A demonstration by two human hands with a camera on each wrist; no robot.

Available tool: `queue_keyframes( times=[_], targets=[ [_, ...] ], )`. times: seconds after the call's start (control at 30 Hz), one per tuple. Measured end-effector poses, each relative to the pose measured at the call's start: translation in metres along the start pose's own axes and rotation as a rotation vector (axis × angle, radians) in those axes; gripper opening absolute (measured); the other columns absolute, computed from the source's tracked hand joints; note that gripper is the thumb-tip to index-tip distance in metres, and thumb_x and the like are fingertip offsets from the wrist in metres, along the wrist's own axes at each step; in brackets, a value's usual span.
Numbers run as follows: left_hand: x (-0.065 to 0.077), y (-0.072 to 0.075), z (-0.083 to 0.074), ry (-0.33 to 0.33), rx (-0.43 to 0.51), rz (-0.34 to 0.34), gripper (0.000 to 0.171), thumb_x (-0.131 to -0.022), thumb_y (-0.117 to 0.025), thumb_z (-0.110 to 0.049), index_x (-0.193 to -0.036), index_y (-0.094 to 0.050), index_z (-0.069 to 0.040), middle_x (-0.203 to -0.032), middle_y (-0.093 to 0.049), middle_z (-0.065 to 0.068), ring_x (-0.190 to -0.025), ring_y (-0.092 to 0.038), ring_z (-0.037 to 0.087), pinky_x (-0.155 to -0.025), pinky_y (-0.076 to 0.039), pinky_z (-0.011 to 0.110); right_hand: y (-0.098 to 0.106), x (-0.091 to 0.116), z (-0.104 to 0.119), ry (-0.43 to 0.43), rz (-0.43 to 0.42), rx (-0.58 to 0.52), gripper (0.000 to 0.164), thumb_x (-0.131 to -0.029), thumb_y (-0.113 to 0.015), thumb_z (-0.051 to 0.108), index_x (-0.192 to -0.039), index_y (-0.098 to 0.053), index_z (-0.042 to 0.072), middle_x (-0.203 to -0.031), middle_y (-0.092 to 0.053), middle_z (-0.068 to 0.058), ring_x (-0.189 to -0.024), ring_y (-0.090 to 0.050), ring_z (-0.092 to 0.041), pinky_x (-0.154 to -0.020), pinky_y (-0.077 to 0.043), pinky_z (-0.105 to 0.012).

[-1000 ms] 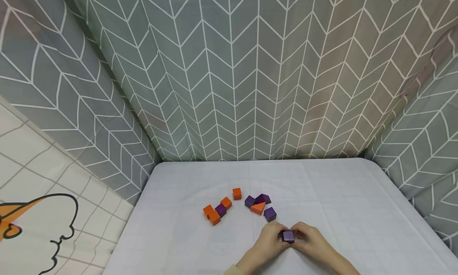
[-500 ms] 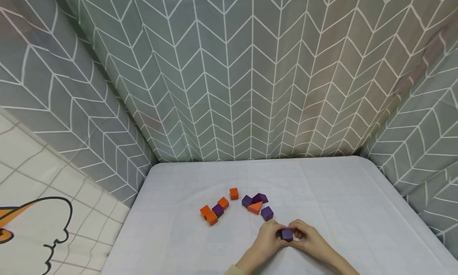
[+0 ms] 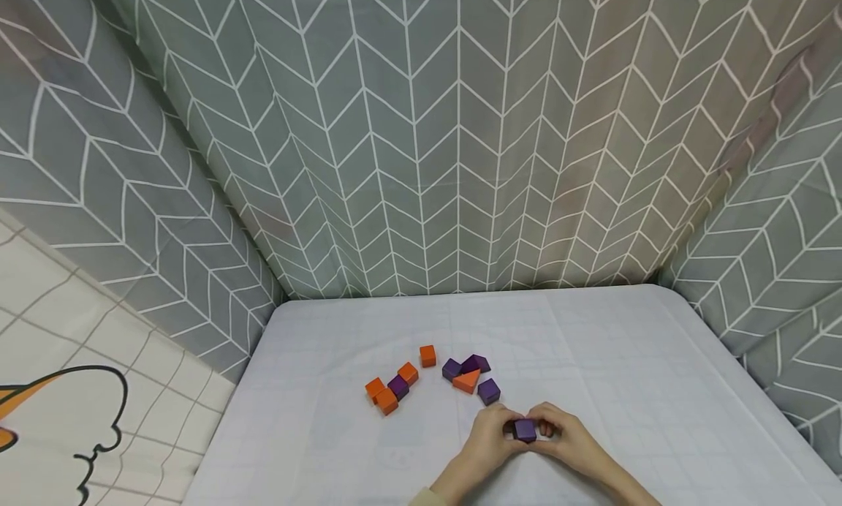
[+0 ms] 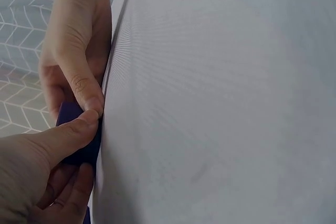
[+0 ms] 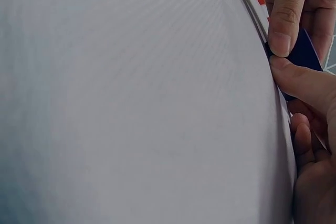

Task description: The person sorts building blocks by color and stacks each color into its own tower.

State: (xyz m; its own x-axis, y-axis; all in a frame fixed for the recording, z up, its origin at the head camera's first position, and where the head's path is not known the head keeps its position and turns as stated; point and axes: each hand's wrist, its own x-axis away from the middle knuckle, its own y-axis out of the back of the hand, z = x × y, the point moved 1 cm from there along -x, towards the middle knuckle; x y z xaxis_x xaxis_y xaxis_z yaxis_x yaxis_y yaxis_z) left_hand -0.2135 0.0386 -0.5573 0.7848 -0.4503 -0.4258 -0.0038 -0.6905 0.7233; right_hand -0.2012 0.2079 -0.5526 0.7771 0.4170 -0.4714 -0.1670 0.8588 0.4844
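Near the front of the table, both hands hold a dark purple cube-like block (image 3: 525, 430) between them. My left hand (image 3: 488, 439) grips it from the left, and my right hand (image 3: 567, 439) pinches it from the right. In the left wrist view the two thumbs meet at the tip over the near face of the purple block (image 4: 84, 153). The right wrist view shows the same block (image 5: 305, 53) low against the white cloth, partly covered by thumbs and fingers. Just beyond the left hand sits a separate purple cube (image 3: 489, 391).
Behind it, an orange triangular block (image 3: 467, 381) lies against a purple cube (image 3: 452, 369) and a purple wedge-shaped block (image 3: 476, 363). Farther left are several orange cubes (image 3: 387, 401) around a purple cube (image 3: 397, 387). Patterned curtains (image 3: 421, 162) border the white table (image 3: 316, 447).
The head view has shifted slightly, so everything on the table appears a little farther left. Both hands stay on the purple block, with the right fingers now curled a bit more.
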Motion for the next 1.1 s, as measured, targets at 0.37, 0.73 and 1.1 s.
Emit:
queue_keyframes(
  times=[0.37,0.73,1.1],
  targets=[
    [-0.006,0.013,-0.001,-0.026,-0.056,0.091,0.034,-0.064,-0.077,-0.031,-0.09,-0.067,-0.012,-0.077,-0.058,-0.011,-0.069,-0.044,-0.005,-0.061,-0.032,0.007,0.0,-0.004,0.001,-0.007,0.015,0.038,0.033,-0.064,-0.076,0.006,-0.094,-0.061,0.005,-0.085,-0.056,-0.006,-0.066,-0.046,-0.017,-0.054,-0.038,-0.025],
    [-0.034,0.045,0.011,0.057,-0.166,0.047,0.036,-0.07,-0.075,-0.026,-0.098,-0.065,-0.006,-0.093,-0.062,0.001,-0.088,-0.054,0.011,-0.078,-0.043,0.021,-0.002,0.002,-0.021,-0.033,0.014,0.048,0.035,-0.065,-0.076,0.011,-0.096,-0.06,0.009,-0.085,-0.055,-0.002,-0.064,-0.046,-0.014,-0.051,-0.037,-0.023],
    [-0.033,0.03,0.03,-0.061,-0.452,0.105,0.032,-0.069,-0.075,-0.021,-0.097,-0.064,-0.009,-0.092,-0.06,0.0,-0.089,-0.054,0.011,-0.078,-0.043,0.019,0.001,-0.017,0.007,-0.035,0.014,0.027,0.032,-0.062,-0.075,-0.004,-0.09,-0.059,0.002,-0.077,-0.053,-0.009,-0.06,-0.046,-0.02,-0.048,-0.037,-0.028]
  ],
)
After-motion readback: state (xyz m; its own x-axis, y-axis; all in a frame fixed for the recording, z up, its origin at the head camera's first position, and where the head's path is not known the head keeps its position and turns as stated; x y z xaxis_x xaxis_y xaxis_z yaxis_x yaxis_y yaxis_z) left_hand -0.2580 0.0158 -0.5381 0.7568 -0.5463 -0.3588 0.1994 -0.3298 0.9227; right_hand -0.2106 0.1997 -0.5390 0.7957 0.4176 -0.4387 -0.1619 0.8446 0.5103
